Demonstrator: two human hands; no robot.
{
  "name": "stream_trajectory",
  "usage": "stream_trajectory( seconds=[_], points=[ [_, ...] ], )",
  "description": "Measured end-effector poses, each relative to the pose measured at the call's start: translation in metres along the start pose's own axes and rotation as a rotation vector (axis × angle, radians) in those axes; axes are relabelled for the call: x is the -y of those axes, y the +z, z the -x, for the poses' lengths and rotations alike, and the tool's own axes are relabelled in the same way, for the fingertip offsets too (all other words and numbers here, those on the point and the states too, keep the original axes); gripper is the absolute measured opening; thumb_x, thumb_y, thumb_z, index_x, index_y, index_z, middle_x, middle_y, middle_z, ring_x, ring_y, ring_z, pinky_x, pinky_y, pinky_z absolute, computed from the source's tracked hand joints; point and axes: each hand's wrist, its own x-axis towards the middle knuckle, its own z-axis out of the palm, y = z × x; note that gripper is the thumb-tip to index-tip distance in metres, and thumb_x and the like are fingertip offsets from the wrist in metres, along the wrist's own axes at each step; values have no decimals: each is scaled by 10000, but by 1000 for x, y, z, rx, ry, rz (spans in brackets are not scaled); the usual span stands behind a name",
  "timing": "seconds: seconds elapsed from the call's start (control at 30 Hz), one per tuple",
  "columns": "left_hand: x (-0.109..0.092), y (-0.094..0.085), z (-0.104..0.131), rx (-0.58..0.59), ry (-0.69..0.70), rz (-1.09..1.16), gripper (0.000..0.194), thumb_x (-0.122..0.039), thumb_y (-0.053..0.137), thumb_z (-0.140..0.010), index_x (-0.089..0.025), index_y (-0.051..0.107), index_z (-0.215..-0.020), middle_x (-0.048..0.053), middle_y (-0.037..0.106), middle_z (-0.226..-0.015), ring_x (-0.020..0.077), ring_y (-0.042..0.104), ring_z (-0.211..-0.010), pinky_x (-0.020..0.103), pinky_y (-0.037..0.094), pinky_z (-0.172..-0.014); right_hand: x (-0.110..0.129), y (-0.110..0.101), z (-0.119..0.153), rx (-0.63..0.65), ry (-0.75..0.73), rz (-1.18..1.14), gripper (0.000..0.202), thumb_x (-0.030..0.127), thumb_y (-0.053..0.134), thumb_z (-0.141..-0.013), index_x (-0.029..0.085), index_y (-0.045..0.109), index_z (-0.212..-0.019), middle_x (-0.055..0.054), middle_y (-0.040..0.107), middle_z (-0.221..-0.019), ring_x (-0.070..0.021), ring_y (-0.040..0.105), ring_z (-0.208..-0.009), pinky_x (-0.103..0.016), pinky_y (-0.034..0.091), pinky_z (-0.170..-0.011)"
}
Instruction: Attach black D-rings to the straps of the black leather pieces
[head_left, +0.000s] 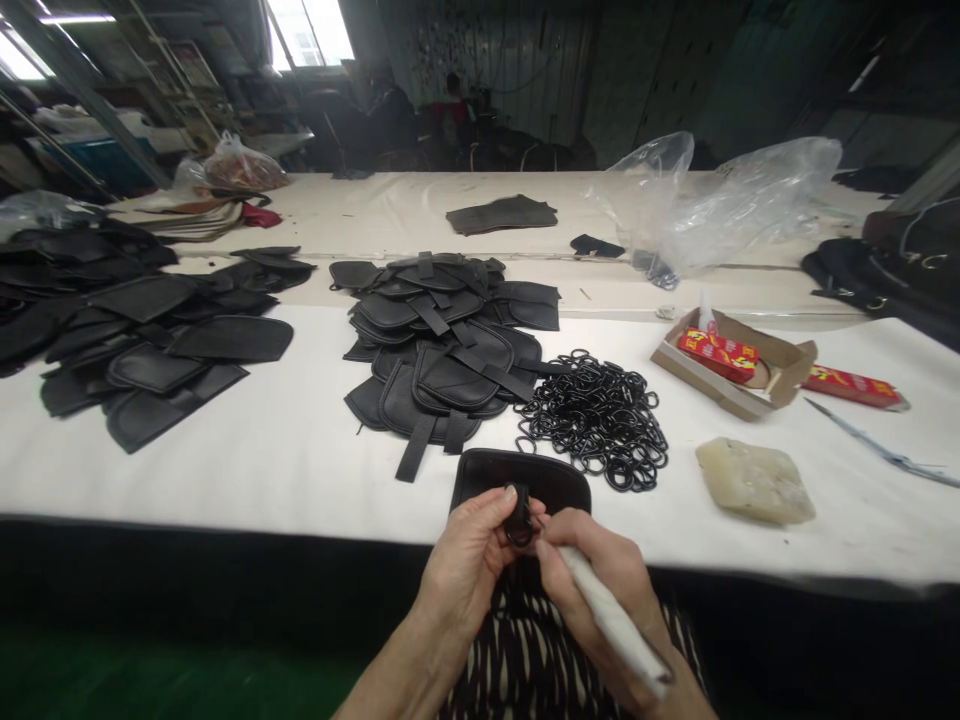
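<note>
A black leather-like flap (551, 478) with a stitched rim lies at the table's front edge, partly behind my hands. My left hand (466, 548) pinches its short black strap (517, 512), which is folded over. A black metal ring (519, 541) hangs at the fold. My right hand (604, 560) grips a tool with a thick white handle (619, 630), pointing toward the strap; its tip is hidden by my fingers. Just beyond my right hand lies a heap of black metal rings (600, 415). Behind the flap is a pile of similar black flaps with straps (457, 355).
More black pieces (187, 345) are heaped at the left. On the right sit a cardboard box (750, 400) with red packets (720, 355), a yellowish block (754, 480) and a slim pointed tool (877, 445). Clear plastic bags (750, 205) lie farther back.
</note>
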Motion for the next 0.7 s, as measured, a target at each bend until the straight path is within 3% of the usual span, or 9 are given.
stream_trajectory(
  seconds=[0.1,0.2,0.47,0.7],
  points=[
    [2,2,-1,-54,16,16,111,-178,662,-741,-87,668,-678,83,690,-668,141,623,-592,235,501,-595,-6,5,1,-43,-270,179,155,131,456,-810,216,466,-681,31,443,-588,-87,418,-479,-212,368,-468],
    [2,2,-1,-69,32,16,130,-197,661,-736,-89,657,-665,74,681,-666,149,626,-601,253,501,-605,-6,5,3,-113,-404,203,188,83,458,-781,228,403,-674,50,377,-548,-84,377,-443,-213,314,-430],
    [3,4,1,-50,46,14,161,-220,651,-747,-85,645,-659,70,665,-661,148,615,-600,282,502,-654,9,-10,12,-176,-350,158,152,90,482,-813,234,485,-860,4,563,-647,-110,512,-497,-235,396,-476],
    [4,2,2,-71,61,31,135,-218,691,-714,-100,640,-673,56,658,-664,147,607,-617,256,499,-628,-1,0,1,-105,-546,528,92,125,494,-853,182,564,-874,-25,592,-586,-129,549,-468,-239,404,-438]
  ],
)
